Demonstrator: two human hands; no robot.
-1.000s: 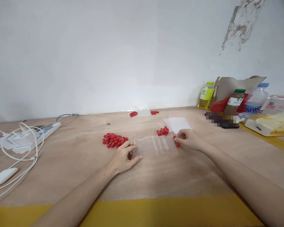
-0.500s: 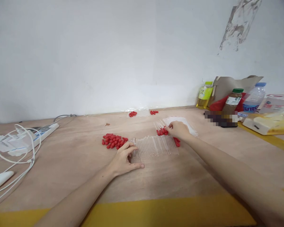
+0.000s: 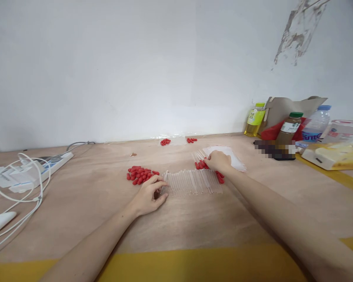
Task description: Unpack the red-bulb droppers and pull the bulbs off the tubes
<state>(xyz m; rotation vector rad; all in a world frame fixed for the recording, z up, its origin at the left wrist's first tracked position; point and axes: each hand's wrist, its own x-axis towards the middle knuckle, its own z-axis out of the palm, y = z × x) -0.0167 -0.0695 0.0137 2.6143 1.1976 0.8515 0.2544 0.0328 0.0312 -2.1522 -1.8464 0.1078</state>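
A row of thin clear tubes lies side by side on the table. At its left end rests my left hand, thumb and fingers curved but apart, fingertips touching or close to the end tubes. Beyond the row, several tubes with red rubber bulbs lie together, bulbs toward me. My right hand is over them, fingertips pinched at the end of a red bulb; the hand partly hides it. A pile of loose red bulbs sits just beyond my left hand. More red bulbs show under my right wrist.
White paper lies behind my right hand. Small groups of red bulbs rest on clear plastic by the wall. Bottles, a bag and a tissue pack stand right. A power strip with white cables lies left.
My left hand has shifted slightly left, its thumb drawn in closer to the fingers. My right hand has moved slightly left and closed more tightly at the red bulbs.
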